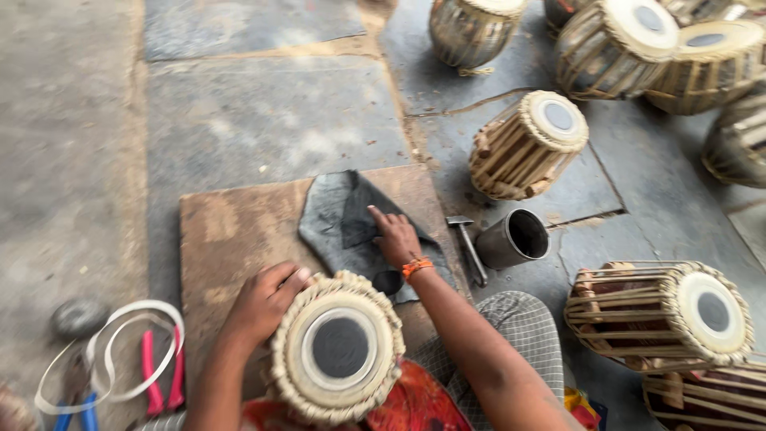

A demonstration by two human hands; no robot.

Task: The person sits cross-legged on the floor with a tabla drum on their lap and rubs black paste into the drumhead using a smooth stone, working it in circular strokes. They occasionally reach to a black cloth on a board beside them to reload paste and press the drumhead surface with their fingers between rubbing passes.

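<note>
while tipped over, metal cup (513,238) seemingly empty

A matt, worn wooden board (231,231) is lying under dull dark leather (339,219); the metal cup (513,238) is gleaming smoothly at right.

So much stuff lying around on the stone floor (263,120); a small hammer (468,243) sits just beside a tipped-over metal cup (515,238); red-handled pliers (162,371) and blue-handled ones (78,411) lie bottom left under a loop of white strap (120,339); strapped drums (528,144) are scattered top right, another drum (662,313) lower right.
</note>
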